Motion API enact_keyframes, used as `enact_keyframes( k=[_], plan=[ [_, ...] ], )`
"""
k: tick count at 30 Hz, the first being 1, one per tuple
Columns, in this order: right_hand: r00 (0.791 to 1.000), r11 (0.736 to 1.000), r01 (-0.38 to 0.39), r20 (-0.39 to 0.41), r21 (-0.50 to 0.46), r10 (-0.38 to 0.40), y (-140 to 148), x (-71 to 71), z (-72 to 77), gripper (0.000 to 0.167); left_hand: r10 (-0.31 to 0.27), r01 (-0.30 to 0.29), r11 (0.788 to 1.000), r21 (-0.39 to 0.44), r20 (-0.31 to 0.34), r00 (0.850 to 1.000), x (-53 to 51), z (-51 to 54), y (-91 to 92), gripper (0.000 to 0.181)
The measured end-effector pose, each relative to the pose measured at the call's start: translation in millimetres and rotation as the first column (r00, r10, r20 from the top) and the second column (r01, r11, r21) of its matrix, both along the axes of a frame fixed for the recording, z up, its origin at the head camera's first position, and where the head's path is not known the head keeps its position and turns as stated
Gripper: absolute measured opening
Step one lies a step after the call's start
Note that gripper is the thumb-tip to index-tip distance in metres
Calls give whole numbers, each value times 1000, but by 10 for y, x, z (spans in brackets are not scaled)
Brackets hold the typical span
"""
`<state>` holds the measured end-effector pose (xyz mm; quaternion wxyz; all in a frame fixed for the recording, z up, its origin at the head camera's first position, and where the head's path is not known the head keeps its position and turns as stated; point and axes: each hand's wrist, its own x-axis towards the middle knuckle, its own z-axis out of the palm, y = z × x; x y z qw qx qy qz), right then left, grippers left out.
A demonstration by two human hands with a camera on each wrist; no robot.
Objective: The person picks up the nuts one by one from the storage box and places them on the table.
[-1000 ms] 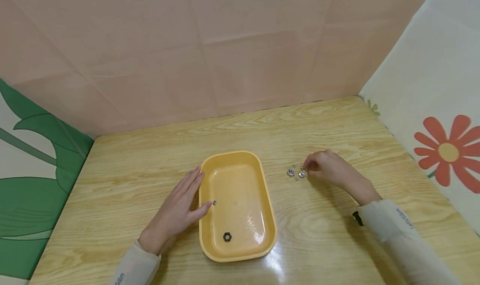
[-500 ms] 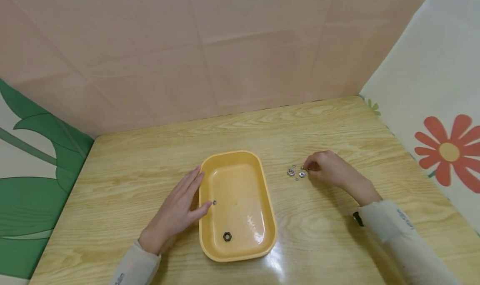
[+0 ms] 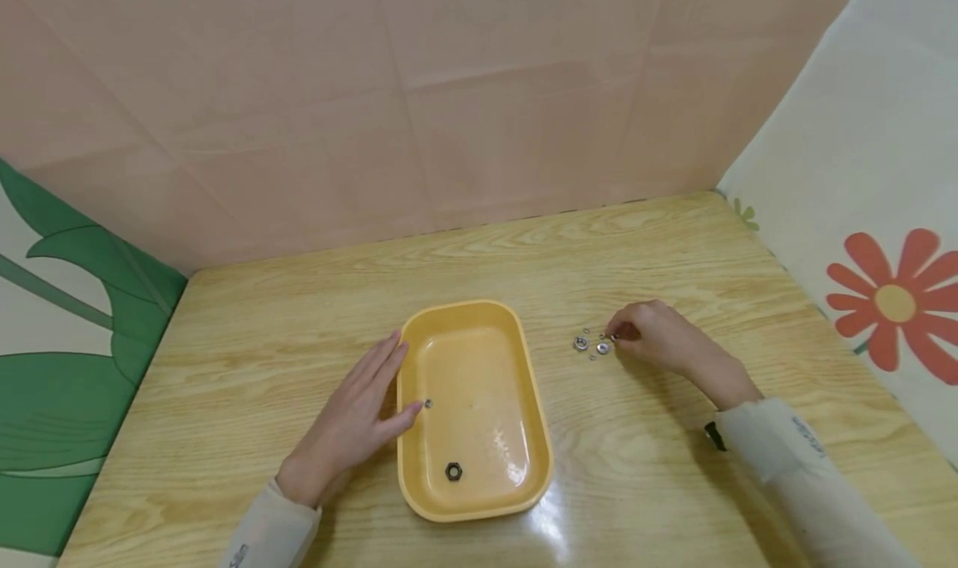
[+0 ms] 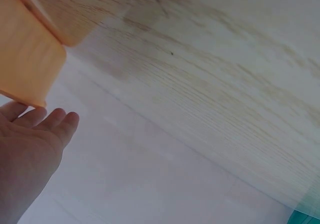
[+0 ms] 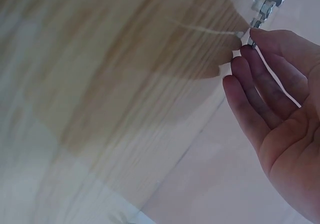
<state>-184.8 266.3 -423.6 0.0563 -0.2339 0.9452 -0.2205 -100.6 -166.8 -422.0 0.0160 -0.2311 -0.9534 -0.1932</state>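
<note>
A yellow plastic tray (image 3: 482, 368) lies on the table. My left hand (image 3: 352, 418) rests along its left rim, fingers straight and thumb reaching over the edge. Inside the tray are a dark hex nut (image 3: 453, 471) near the front and a tiny silver nut (image 3: 429, 403) by the thumb tip. To the tray's right, my right hand (image 3: 669, 343) pinches a small nut (image 5: 251, 42) between thumb and forefinger, low at the tabletop. Beside those fingertips lie several loose metal nuts, among them a larger silver nut (image 3: 580, 344) and another silver nut (image 3: 603, 348).
The wood-grain table (image 3: 299, 318) meets a pink cloth backdrop (image 3: 419, 135) at its far edge. A white panel with a red flower (image 3: 894, 303) stands at the right, and a panel with green leaves (image 3: 45, 402) at the left.
</note>
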Motion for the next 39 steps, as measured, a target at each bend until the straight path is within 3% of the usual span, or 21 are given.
enact_keyframes(
  k=[19,27,39],
  plan=[
    [1000,1000,-2,-4,5,2,-19,-2,14,12,-8,8,1000,3,-23,1000,2,-21,2,83],
    [992,999,-25,-125,-33,21,-66,-11,67,16,-13,13,1000,4,-38,999,-9,-29,2,83],
    [988,995,-64,-143,-71,54,-254,35,170,18,-16,16,1000,10,-47,999,-17,-48,-5,83]
  ],
)
